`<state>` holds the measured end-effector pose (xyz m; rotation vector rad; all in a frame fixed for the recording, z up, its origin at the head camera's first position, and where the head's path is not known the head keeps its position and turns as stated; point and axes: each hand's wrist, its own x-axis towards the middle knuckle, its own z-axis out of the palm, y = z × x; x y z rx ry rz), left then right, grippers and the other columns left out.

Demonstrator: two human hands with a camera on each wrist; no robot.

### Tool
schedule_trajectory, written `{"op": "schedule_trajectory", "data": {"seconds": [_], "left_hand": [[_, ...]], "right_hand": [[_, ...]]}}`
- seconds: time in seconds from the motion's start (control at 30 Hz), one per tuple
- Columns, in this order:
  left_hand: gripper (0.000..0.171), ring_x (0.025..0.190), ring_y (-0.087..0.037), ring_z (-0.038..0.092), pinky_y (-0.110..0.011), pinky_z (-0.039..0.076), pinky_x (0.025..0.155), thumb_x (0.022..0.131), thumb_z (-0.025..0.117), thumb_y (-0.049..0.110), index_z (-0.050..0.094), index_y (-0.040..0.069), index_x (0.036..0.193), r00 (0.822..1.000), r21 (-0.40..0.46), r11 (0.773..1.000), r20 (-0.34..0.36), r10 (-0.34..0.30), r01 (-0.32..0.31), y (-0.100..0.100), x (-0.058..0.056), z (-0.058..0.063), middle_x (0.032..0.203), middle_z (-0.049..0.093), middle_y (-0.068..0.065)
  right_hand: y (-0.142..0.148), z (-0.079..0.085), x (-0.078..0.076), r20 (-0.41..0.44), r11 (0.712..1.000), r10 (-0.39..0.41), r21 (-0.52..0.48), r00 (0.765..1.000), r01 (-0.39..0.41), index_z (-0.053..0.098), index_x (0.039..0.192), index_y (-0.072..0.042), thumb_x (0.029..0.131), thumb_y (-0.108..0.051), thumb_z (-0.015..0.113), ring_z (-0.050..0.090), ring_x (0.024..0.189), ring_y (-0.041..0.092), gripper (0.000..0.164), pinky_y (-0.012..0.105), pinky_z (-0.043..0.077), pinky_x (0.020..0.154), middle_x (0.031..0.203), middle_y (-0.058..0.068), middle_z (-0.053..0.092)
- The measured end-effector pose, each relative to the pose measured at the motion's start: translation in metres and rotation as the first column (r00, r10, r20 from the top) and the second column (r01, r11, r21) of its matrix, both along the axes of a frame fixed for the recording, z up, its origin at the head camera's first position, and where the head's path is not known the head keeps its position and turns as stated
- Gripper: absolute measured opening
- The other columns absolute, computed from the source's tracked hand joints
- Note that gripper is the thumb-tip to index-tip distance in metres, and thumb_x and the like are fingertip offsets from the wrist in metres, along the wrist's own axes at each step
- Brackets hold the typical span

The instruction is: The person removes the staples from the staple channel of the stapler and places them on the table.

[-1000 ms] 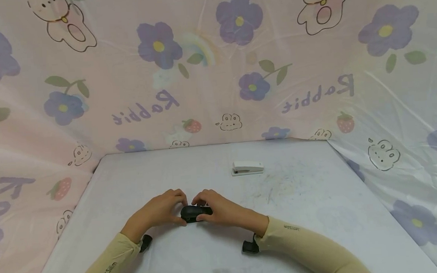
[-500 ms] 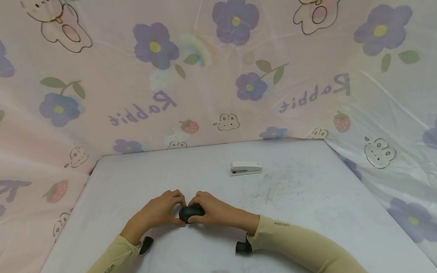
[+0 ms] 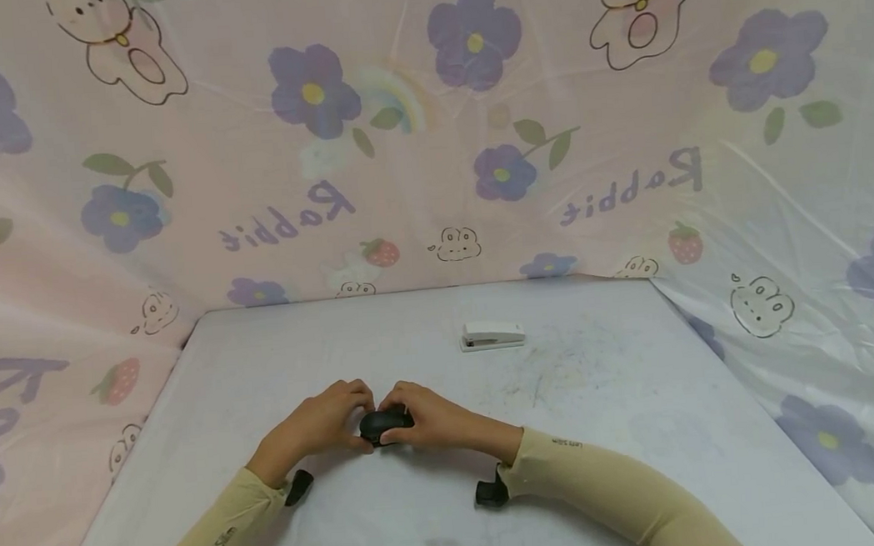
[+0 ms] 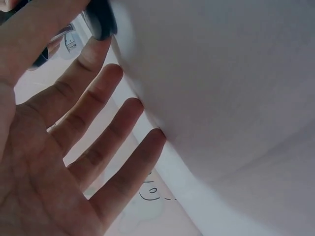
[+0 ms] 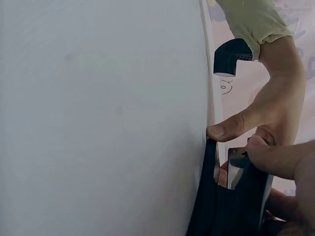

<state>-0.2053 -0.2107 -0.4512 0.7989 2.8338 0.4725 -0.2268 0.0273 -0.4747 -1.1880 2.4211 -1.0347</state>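
A black stapler (image 3: 382, 427) lies on the table between both hands. My left hand (image 3: 321, 418) holds its left end, the thumb on the near side and the fingers on the far side. In the left wrist view, the index fingertip meets the dark stapler end (image 4: 100, 20), while the other fingers (image 4: 115, 130) are spread over the white surface. My right hand (image 3: 436, 415) grips the stapler's body from the right and hides its rear part. The right wrist view shows the right thumb (image 5: 280, 158) against the black stapler (image 5: 221, 211), near a metal part inside its opening.
Farther back, right of centre, a white stapler (image 3: 492, 336) rests on the white table (image 3: 321, 338). Patterned curtains (image 3: 415, 157) enclose the back and sides. Small black wrist cameras (image 3: 490, 493) stick out below the sleeves.
My right hand has moved left along the black stapler and closed more tightly around it, covering more of it. My left hand has kept its hold, and the white stapler stays put.
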Motion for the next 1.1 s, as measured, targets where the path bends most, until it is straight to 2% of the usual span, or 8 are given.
{"op": "schedule_trajectory", "data": {"seconds": [0.17, 0.27, 0.43, 0.53, 0.67, 0.83, 1.1], "left_hand": [[0.05, 0.121, -0.028, 0.06, -0.051, 0.06, 0.084, 0.076, 0.1, 0.034, 0.072, 0.016, 0.114, 1.0, -0.035, 0.999, 0.004, 0.015, -0.015, 0.0, -0.001, 0.001, 0.126, 0.064, 0.001], [0.055, 0.123, -0.029, 0.06, -0.052, 0.06, 0.084, 0.077, 0.099, 0.035, 0.072, 0.013, 0.119, 1.0, -0.051, 0.999, 0.005, 0.016, -0.016, 0.001, -0.001, 0.004, 0.129, 0.065, -0.001], [0.038, 0.124, -0.03, 0.059, -0.053, 0.059, 0.081, 0.079, 0.098, 0.032, 0.07, 0.021, 0.101, 1.0, -0.03, 1.0, 0.018, 0.002, -0.002, 0.003, -0.001, 0.007, 0.128, 0.064, 0.0], [0.035, 0.122, -0.03, 0.059, -0.052, 0.058, 0.079, 0.079, 0.099, 0.03, 0.067, 0.025, 0.093, 1.0, -0.019, 1.0, 0.022, 0.002, -0.001, 0.004, -0.001, 0.008, 0.126, 0.064, 0.001], [0.036, 0.121, -0.03, 0.059, -0.052, 0.058, 0.078, 0.078, 0.099, 0.03, 0.067, 0.025, 0.093, 1.0, -0.021, 1.0, 0.015, 0.013, -0.013, 0.004, -0.001, 0.007, 0.126, 0.064, 0.001], [0.037, 0.12, -0.028, 0.059, -0.054, 0.058, 0.08, 0.077, 0.1, 0.031, 0.067, 0.025, 0.093, 0.999, -0.023, 0.999, 0.019, 0.03, -0.03, 0.005, -0.001, 0.004, 0.126, 0.064, 0.002], [0.037, 0.12, -0.028, 0.059, -0.052, 0.057, 0.078, 0.077, 0.099, 0.032, 0.067, 0.027, 0.093, 1.0, -0.022, 1.0, 0.017, 0.022, -0.022, 0.005, 0.0, 0.0, 0.126, 0.063, 0.004]], "right_hand": [[0.007, -0.002, -0.003, 0.059, 0.995, -0.009, -0.101, 0.998, 0.015, 0.066, 0.133, -0.014, 0.101, -0.028, 0.078, 0.059, 0.106, 0.006, 0.037, 0.027, 0.05, 0.096, 0.124, -0.003, 0.066], [0.011, -0.002, -0.004, 0.04, 0.987, 0.003, -0.159, 0.999, 0.003, 0.066, 0.132, -0.014, 0.101, -0.026, 0.079, 0.06, 0.108, 0.008, 0.036, 0.031, 0.051, 0.098, 0.124, -0.002, 0.066], [0.022, 0.006, -0.005, -0.045, 0.979, 0.0, -0.204, 0.999, -0.01, 0.066, 0.125, -0.017, 0.097, -0.022, 0.083, 0.06, 0.105, 0.008, 0.033, 0.035, 0.052, 0.097, 0.118, -0.006, 0.066], [0.031, 0.015, -0.005, -0.065, 0.975, -0.01, -0.221, 0.998, -0.005, 0.066, 0.122, -0.018, 0.095, -0.02, 0.084, 0.061, 0.104, 0.008, 0.033, 0.035, 0.052, 0.097, 0.115, -0.008, 0.067], [0.042, 0.023, -0.004, -0.076, 0.974, -0.015, -0.227, 0.997, -0.002, 0.065, 0.119, -0.018, 0.094, -0.018, 0.084, 0.062, 0.104, 0.009, 0.032, 0.042, 0.053, 0.098, 0.115, -0.009, 0.068], [0.056, 0.024, -0.003, -0.098, 0.973, -0.035, -0.232, 0.995, 0.011, 0.063, 0.116, -0.017, 0.091, -0.015, 0.085, 0.062, 0.102, 0.011, 0.034, 0.051, 0.054, 0.096, 0.112, -0.009, 0.069], [0.076, 0.026, 0.0, -0.137, 0.974, -0.065, -0.225, 0.988, 0.033, 0.063, 0.109, -0.02, 0.087, -0.015, 0.087, 0.062, 0.101, 0.01, 0.033, 0.051, 0.055, 0.093, 0.105, -0.013, 0.07]]}}
